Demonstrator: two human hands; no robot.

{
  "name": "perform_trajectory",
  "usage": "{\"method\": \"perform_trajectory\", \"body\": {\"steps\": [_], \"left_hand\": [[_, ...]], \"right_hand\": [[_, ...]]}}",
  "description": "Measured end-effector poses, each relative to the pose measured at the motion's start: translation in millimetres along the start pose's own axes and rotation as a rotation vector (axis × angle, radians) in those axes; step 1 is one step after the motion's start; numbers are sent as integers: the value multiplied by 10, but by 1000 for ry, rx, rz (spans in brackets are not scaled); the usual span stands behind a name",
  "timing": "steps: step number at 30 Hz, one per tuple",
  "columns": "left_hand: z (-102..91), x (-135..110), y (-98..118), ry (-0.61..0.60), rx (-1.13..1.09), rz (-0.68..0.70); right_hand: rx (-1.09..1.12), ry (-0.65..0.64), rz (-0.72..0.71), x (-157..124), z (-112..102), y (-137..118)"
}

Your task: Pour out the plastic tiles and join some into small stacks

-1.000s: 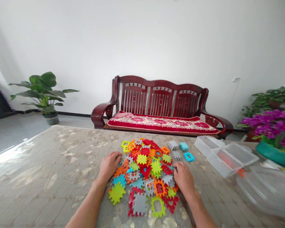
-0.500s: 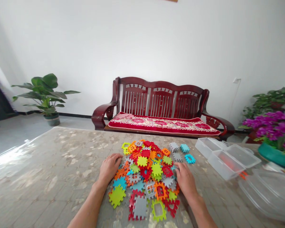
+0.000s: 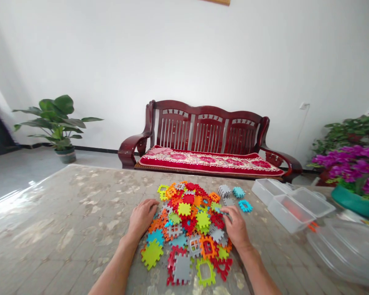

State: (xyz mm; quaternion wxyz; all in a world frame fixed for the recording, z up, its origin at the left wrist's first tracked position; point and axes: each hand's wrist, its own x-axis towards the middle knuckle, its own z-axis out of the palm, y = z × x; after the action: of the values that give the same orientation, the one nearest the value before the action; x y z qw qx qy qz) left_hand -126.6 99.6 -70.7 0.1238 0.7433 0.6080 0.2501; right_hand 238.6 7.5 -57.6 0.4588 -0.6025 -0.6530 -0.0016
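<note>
A heap of flat plastic interlocking tiles with notched edges lies on the table, among them a lime tile, a grey tile and an orange window tile. My left hand rests at the heap's left edge, fingers loosely stretched and nothing seen in them. On the right side, my right hand reaches over the heap with its fingertips together on a small blue tile, mostly covered by the fingers. Behind that hand stand a grey tile stack, a blue tile stack and a blue frame tile.
To the right are an open clear plastic box with something red inside, a clear lid-like container and a teal pot of purple flowers. A wooden bench stands beyond the patterned table.
My right hand has moved a little left and away from me over the heap, with the blue tile at its fingertips shifting along. My left hand stays where it was.
</note>
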Motion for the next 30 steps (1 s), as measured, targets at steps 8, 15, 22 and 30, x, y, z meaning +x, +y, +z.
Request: {"method": "perform_trajectory", "body": {"steps": [8, 15, 22, 30], "left_hand": [[8, 10, -15, -11, 8, -7], [-20, -14, 32, 15, 31, 5], [-10, -9, 11, 35, 20, 22], [16, 11, -20, 23, 12, 14]], "right_hand": [[-128, 33, 260, -91, -1, 145], [-295, -72, 365, -28, 79, -48], [-322, -82, 378, -60, 132, -39], [-267, 101, 452, 275, -158, 365]]}}
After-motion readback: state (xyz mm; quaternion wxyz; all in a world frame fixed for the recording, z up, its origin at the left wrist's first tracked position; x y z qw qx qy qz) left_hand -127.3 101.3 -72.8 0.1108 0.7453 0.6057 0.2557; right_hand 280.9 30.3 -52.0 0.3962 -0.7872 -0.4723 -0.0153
